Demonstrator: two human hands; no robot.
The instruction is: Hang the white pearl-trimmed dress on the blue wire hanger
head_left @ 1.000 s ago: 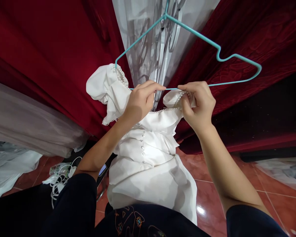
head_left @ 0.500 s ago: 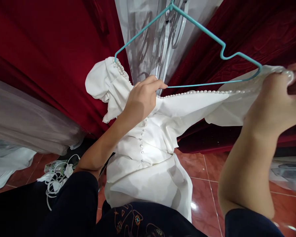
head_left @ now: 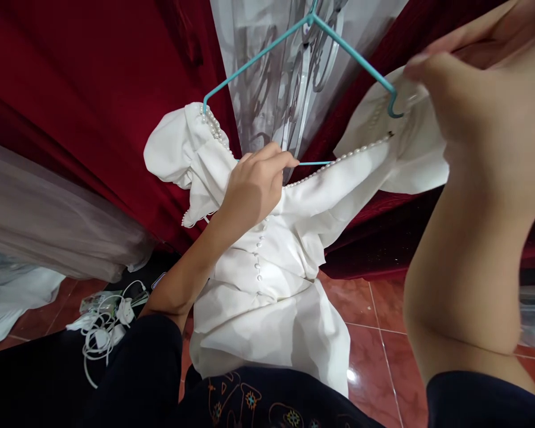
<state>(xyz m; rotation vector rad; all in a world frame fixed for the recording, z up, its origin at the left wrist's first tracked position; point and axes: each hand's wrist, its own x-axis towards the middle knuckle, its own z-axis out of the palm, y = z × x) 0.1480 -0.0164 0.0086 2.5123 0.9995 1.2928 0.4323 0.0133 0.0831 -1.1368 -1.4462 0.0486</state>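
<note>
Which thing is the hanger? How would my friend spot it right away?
Look up at the dark red curtains and the pale sheer strip between them. The hanger is in front of that strip, with the white dress draped on it. It is the only thin teal wire shape, a triangle among all that cloth.

Dressmaker's or bridal shop, red velvet drapes (head_left: 93, 89), white gown (head_left: 267, 279), tulle heaps (head_left: 49, 226)

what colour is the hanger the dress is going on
Teal hanger, clearest in the head view.
</note>
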